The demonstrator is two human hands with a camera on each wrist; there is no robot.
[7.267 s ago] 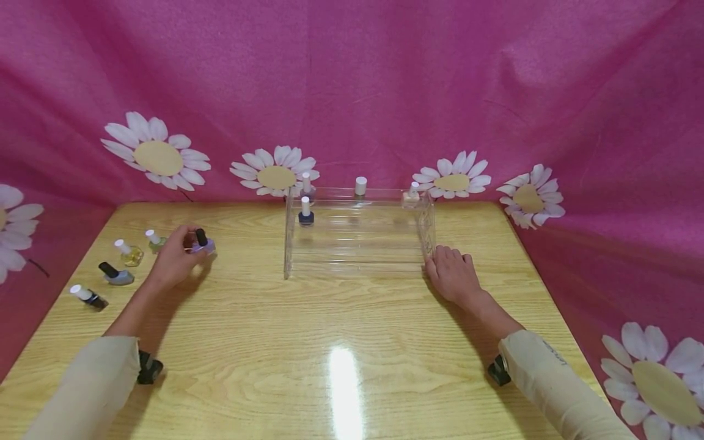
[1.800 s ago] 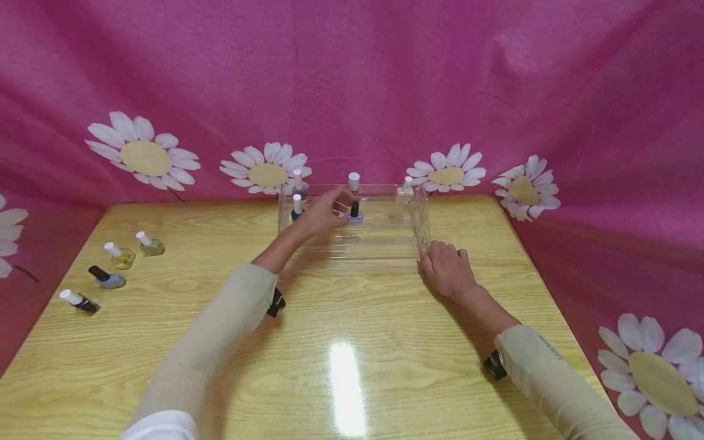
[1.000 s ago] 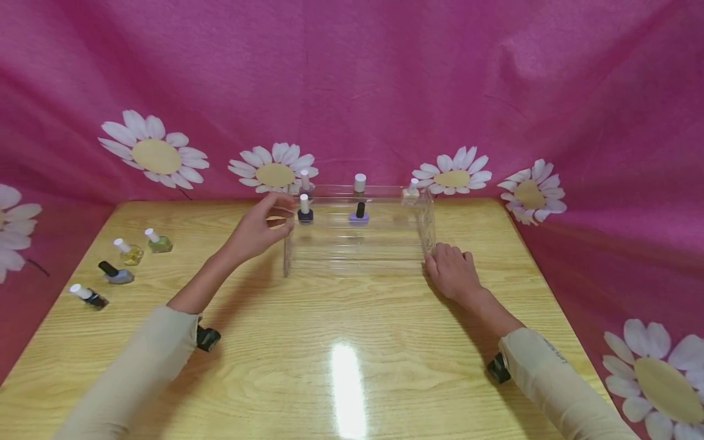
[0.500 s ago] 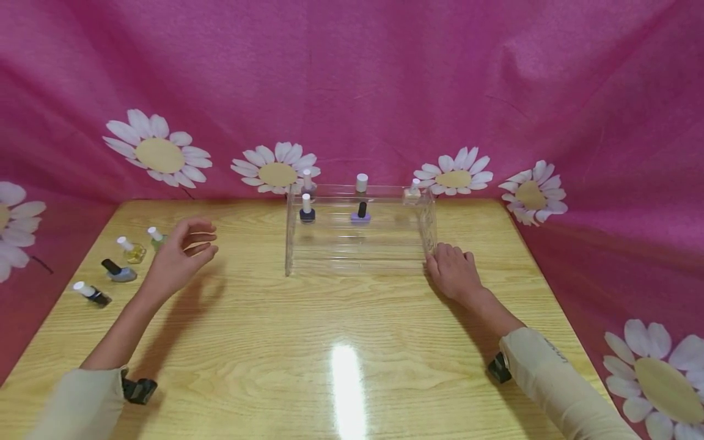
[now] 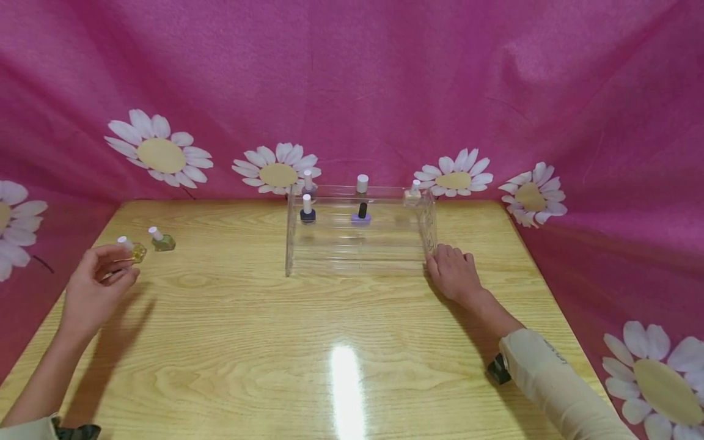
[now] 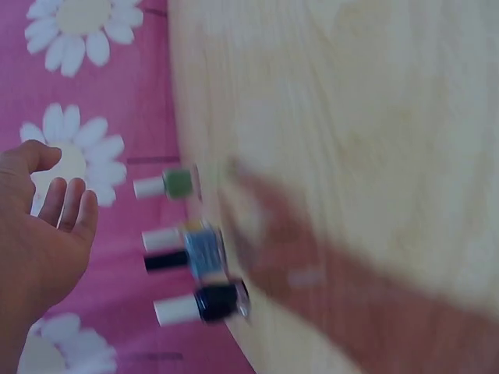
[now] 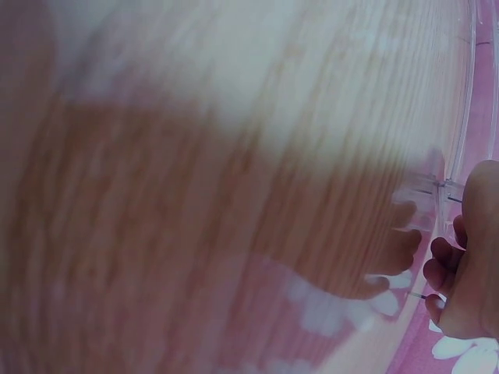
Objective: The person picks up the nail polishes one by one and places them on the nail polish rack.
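Note:
My left hand [image 5: 96,290] hovers over the table's left side, fingers loosely bent with nothing between them. Near it lie nail polish bottles: a yellow one [image 5: 137,252], a green one [image 5: 163,242], a grey-blue one with a black cap [image 6: 205,253] and a dark one with a white cap [image 6: 217,302]. In the head view the hand hides the last two. My right hand [image 5: 455,273] grips the front right corner of a clear tiered rack [image 5: 357,267]. On its second tier stand a dark blue bottle [image 5: 307,216] and a lilac bottle [image 5: 360,217] with a black cap.
White-capped bottles stand along the rack's top tier at left [image 5: 308,183], middle [image 5: 362,183] and right [image 5: 412,195]. A pink cloth [image 5: 357,91] with daisies hangs behind the wooden table [image 5: 247,342] and along both its sides.
The lilac bottle, earlier in my left hand over the table, now stands on the rack's second tier. My left hand let it go and moved back to the far left. The right hand stayed put.

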